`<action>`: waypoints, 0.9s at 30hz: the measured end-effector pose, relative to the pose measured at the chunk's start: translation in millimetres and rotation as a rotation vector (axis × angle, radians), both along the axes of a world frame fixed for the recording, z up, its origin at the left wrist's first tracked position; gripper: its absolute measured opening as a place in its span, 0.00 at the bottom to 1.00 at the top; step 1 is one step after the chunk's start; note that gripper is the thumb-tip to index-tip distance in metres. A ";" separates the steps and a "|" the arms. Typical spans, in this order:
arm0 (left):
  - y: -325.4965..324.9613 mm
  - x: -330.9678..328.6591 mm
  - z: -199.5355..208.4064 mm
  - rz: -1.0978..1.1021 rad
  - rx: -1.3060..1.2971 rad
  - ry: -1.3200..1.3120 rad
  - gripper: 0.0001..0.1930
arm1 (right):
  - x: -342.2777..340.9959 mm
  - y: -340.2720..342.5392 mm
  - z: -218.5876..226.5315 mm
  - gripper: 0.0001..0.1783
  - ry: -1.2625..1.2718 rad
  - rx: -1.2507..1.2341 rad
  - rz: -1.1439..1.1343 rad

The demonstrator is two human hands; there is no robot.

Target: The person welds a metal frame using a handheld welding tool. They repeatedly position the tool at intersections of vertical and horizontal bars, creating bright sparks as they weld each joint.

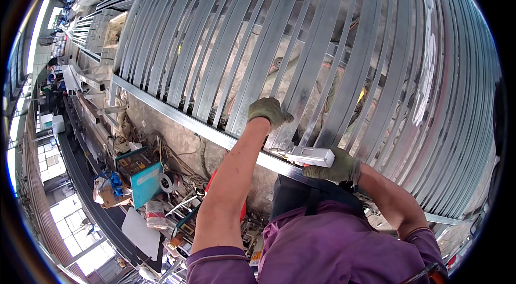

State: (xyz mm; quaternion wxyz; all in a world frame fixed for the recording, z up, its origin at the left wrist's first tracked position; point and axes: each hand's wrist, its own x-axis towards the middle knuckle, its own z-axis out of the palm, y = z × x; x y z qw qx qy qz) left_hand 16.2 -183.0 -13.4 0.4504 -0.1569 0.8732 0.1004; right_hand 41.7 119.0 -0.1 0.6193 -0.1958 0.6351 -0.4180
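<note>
My left hand [269, 111], in a dark olive glove, is closed over a narrow galvanized steel bar [286, 63], close to the near end of the frame; the glove hides its fingertips. To its right my right hand [336, 167], gloved alike, holds a grey, boxy hand-held tool [310, 156] shaped like a welding gun. The tool's narrow front end points left, low over the near edge rail [271, 162] where the bars meet it. I cannot tell whether the tip touches the metal. Wide and narrow bars run side by side away from me.
Through the gaps between bars, hoses and debris show on the floor. At lower left stand a teal machine box [146, 177], tangled cables [169, 149], a wire spool [165, 182] and a white panel [141, 233]. More bars [470, 96] lie tightly packed at the right.
</note>
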 end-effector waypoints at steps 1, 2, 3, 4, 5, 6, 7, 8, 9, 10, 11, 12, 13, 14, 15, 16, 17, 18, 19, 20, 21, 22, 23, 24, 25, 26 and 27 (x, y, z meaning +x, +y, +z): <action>-0.9 -4.3 2.6 0.004 0.010 -0.029 0.44 | -0.9 -2.0 2.1 0.39 -0.004 -0.034 -0.023; -1.5 -7.3 4.7 0.008 0.021 -0.058 0.45 | -3.3 -5.2 5.0 0.38 -0.056 -0.028 -0.023; -1.9 -8.0 3.5 0.005 0.013 -0.060 0.45 | -7.4 -9.1 8.4 0.37 -0.107 -0.022 -0.024; -2.1 -8.4 2.4 0.001 0.006 -0.063 0.45 | -10.1 -11.6 9.6 0.37 -0.158 -0.016 -0.025; -2.0 -8.1 1.3 -0.002 -0.002 -0.065 0.45 | -10.7 -12.7 8.3 0.36 -0.161 -0.021 -0.029; -1.2 -8.4 2.3 0.003 -0.003 -0.057 0.45 | -10.9 -13.8 6.5 0.36 -0.164 -0.028 -0.034; -0.1 -8.5 3.1 0.009 -0.004 -0.048 0.45 | -11.0 -14.8 5.0 0.36 -0.167 -0.034 -0.039; 0.9 -8.5 4.0 0.015 -0.004 -0.040 0.45 | -11.0 -15.5 3.9 0.36 -0.196 -0.001 -0.057; 0.1 -6.4 2.0 0.015 -0.001 -0.022 0.45 | -10.7 -16.8 2.9 0.36 -0.225 0.032 -0.071; -1.0 -4.5 -0.1 0.015 0.002 -0.005 0.45 | -10.7 -18.0 2.1 0.37 -0.253 0.066 -0.085; -1.9 -2.8 -2.4 0.015 0.006 0.013 0.44 | -13.6 -15.4 1.3 0.35 -0.232 0.026 -0.096; -1.7 -5.0 -0.4 0.013 0.010 -0.015 0.45 | -16.8 -12.8 0.7 0.34 -0.209 -0.012 -0.107; -1.6 -8.4 1.4 0.011 0.015 -0.044 0.45 | -20.4 -8.0 -1.1 0.33 -0.181 -0.054 -0.120; -1.7 -9.7 3.7 0.010 0.021 -0.072 0.45 | -24.2 -3.7 -3.3 0.32 -0.154 -0.095 -0.134; -1.8 -8.7 3.5 0.012 0.020 -0.057 0.44 | -29.8 -1.4 -3.9 0.31 -0.066 -0.160 -0.113; -1.5 -6.8 3.4 0.015 0.020 -0.041 0.44 | -33.9 -0.2 -2.9 0.31 -0.093 -0.131 -0.121; -1.4 -5.6 3.2 0.018 0.020 -0.025 0.44 | -38.1 1.3 0.3 0.32 -0.121 -0.101 -0.129; -1.6 -5.0 3.2 0.018 0.022 -0.021 0.44 | -41.5 1.6 4.5 0.32 -0.149 -0.073 -0.137; -1.8 -4.3 3.3 0.017 0.024 -0.016 0.44 | -42.6 -0.9 8.2 0.31 -0.146 -0.043 -0.123; -2.0 -3.7 3.4 0.017 0.025 -0.012 0.44 | -41.5 -3.2 8.5 0.31 -0.161 -0.035 -0.103; -1.7 -5.0 5.3 0.018 0.031 -0.014 0.44 | -39.0 -5.0 7.6 0.31 -0.177 -0.028 -0.086; -1.0 -6.8 7.1 0.019 0.036 -0.017 0.44 | -36.0 -5.6 5.4 0.31 -0.192 -0.020 -0.069; -0.4 -8.3 9.0 0.021 0.041 -0.020 0.43 | -26.3 -4.3 -3.9 0.32 -0.115 -0.152 -0.110; -0.8 -7.7 8.2 0.023 0.040 -0.019 0.43 | -22.3 -5.6 -6.1 0.32 -0.142 -0.119 -0.090; -1.2 -7.0 7.3 0.026 0.038 -0.018 0.43 | -18.8 -8.0 -7.3 0.33 -0.169 -0.087 -0.070; -1.6 -6.5 6.6 0.028 0.036 -0.017 0.43 | -16.4 -11.3 -7.5 0.33 -0.195 -0.054 -0.051; -1.9 -6.3 5.8 0.027 0.036 -0.021 0.44 | -16.2 -15.5 1.5 0.35 -0.231 -0.020 -0.074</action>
